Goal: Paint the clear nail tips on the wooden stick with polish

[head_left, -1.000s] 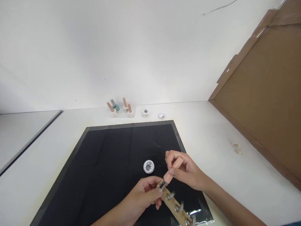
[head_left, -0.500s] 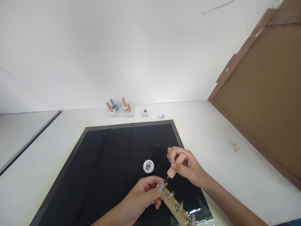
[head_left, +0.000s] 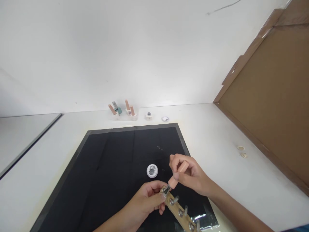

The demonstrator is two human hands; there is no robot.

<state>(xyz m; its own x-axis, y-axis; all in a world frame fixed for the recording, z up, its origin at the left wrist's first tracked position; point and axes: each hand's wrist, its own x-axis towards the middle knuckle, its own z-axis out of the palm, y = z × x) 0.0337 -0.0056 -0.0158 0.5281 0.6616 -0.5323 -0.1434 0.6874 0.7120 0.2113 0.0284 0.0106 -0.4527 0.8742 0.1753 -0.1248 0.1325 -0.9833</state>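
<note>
My right fingers (head_left: pixel 178 175) grip the brush (head_left: pixel 177 174) on the first tip (head_left: pixel 166 190); left fingers (head_left: pixel 154 195) pinch the stick (head_left: pixel 180 212); three tips wait.

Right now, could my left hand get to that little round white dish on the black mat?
Probably yes: the dish lies open on the mat just beyond the left hand, but that hand is gripping the wooden strip.

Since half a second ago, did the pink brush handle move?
Yes. The pink brush handle in the right hand dipped down and left, toward the wooden strip, while the small white dish stayed put.
</note>
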